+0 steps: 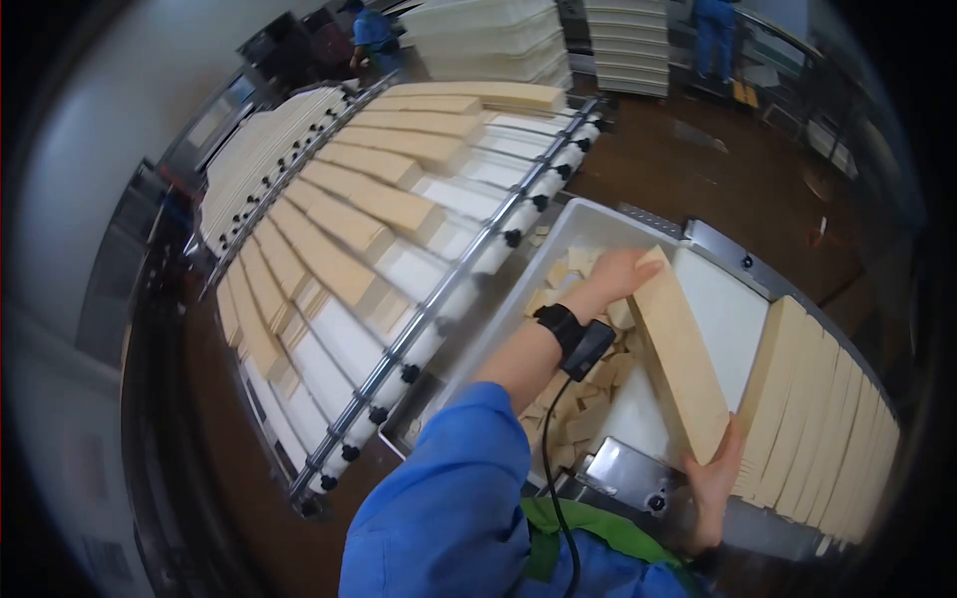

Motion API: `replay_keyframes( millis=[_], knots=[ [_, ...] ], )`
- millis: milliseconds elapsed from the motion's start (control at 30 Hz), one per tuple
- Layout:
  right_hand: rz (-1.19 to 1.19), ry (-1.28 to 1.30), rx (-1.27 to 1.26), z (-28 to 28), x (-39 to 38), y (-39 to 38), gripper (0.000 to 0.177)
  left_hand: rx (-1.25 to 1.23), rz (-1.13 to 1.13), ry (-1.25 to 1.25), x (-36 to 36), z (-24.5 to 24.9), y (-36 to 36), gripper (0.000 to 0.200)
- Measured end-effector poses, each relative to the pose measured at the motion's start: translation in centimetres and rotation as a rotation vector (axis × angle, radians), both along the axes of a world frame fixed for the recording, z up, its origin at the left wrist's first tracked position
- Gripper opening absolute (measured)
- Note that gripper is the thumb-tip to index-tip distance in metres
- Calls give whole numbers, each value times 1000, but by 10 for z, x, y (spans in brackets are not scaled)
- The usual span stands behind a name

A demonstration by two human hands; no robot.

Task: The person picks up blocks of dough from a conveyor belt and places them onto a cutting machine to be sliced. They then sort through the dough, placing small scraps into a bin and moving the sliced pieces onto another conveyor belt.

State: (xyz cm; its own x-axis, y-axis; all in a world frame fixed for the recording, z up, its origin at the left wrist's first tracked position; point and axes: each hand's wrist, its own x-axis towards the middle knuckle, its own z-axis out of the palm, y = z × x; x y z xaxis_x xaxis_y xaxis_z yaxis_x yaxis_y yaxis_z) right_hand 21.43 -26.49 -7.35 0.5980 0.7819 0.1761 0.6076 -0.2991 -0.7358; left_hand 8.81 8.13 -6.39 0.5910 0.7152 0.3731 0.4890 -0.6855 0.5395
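A long pale yellow block point(680, 349) is held at a slant between my two hands, over a white board point(720, 309). My left hand point(623, 274) grips its far end, with a black band and a small cabled device on that wrist. At the near end, my right hand point(716, 473) is closed round the block. Several similar blocks point(812, 409) stand side by side at the right. Left of the board, a white bin point(518, 319) holds many broken pale pieces point(588, 399).
A wide rack point(469, 259) with lanes of long pale blocks point(339, 219) fills the left. Stacked white trays point(488, 40) stand behind it. Two people in blue, a person point(374, 35) and another person point(714, 35), are in the background. Metal brackets point(628, 473) edge the board.
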Motion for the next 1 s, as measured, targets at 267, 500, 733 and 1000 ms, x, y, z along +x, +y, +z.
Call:
replay_keyframes(
  millis=[267,500,733,1000],
  knots=[
    [683,286,148,118,-146,57,86,-286,385,-250,-315,131,-7,40],
    [1312,652,-90,158,-355,93,81,-435,699,-438,-628,181,-101,42],
    [1571,744,-316,115,-509,85,78,-581,920,-363,-795,104,-150,44],
    [1540,749,-573,93,-556,84,77,-347,811,104,-804,52,-129,44]
  ],
)
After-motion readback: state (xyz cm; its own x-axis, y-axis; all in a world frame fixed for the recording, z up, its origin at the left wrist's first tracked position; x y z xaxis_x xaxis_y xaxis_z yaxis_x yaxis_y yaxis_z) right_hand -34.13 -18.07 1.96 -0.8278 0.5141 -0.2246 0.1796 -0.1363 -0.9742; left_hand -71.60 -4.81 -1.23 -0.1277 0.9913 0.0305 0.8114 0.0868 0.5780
